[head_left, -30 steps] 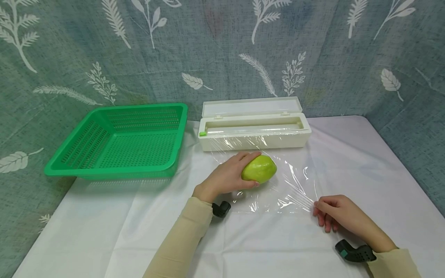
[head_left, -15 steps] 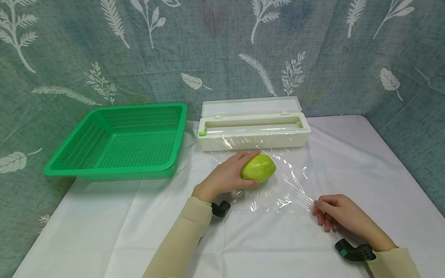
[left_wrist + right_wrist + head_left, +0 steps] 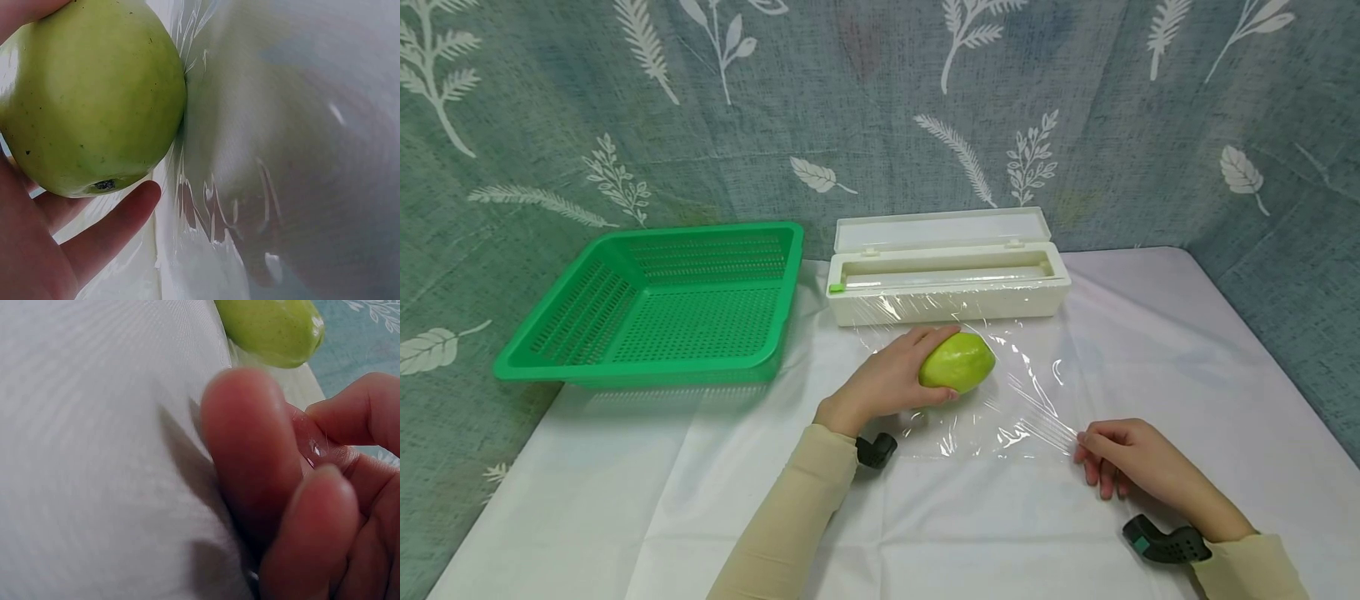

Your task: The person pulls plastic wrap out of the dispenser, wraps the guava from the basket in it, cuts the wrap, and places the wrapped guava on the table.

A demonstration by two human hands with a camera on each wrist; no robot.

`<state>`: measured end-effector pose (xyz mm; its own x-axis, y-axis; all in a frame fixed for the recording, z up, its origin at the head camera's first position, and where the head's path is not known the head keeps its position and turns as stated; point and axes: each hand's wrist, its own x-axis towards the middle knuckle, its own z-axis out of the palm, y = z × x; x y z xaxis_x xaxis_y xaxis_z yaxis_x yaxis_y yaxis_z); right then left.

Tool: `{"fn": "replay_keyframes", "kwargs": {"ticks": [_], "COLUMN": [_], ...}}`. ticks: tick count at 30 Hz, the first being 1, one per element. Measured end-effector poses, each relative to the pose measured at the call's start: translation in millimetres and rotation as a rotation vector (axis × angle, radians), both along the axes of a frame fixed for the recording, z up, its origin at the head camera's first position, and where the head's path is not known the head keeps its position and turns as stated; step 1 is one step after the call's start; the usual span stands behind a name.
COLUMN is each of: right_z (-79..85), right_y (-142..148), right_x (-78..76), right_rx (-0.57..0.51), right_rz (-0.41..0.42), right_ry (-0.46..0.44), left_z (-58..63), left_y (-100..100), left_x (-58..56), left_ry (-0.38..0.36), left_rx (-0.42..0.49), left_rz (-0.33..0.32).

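Note:
A smooth yellow-green pear (image 3: 958,364) lies on a sheet of cling film (image 3: 1030,433) spread over the white cloth. My left hand (image 3: 891,375) grips it from the left, thumb on the near side and fingers over the far side. Dark specks and the pear's blossom end show in the left wrist view, above the fingers (image 3: 115,234). At the film's near right corner my right hand (image 3: 1131,458) pinches the edge between thumb and forefinger, pulling creases into it. The right wrist view shows that hand's other fingers (image 3: 250,437) loosely bent close over the cloth.
Behind the pear stands a white cling film dispenser (image 3: 951,308), its lid raised, with film running out over the front. A small green slider (image 3: 837,288) sits at its left end. A green plastic basket (image 3: 760,367) stands at the left, before a patterned curtain (image 3: 880,125).

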<state>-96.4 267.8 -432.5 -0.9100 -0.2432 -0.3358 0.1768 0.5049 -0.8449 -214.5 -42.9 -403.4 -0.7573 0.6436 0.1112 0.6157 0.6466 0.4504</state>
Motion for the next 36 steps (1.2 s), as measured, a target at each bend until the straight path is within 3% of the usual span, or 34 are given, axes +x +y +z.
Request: {"fn": "replay_keyframes", "kwargs": {"ticks": [36], "right_z": [-0.3], "right_y": [2.0], "right_x": [1.3], "right_rx": [-0.01], "right_rz": [0.012], "right_ry": [0.026], "left_z": [2.4], "left_y": [0.0], "left_x": [2.5], "left_ry": [-0.013], "left_rx": [0.01], "left_rz": [-0.002]}}
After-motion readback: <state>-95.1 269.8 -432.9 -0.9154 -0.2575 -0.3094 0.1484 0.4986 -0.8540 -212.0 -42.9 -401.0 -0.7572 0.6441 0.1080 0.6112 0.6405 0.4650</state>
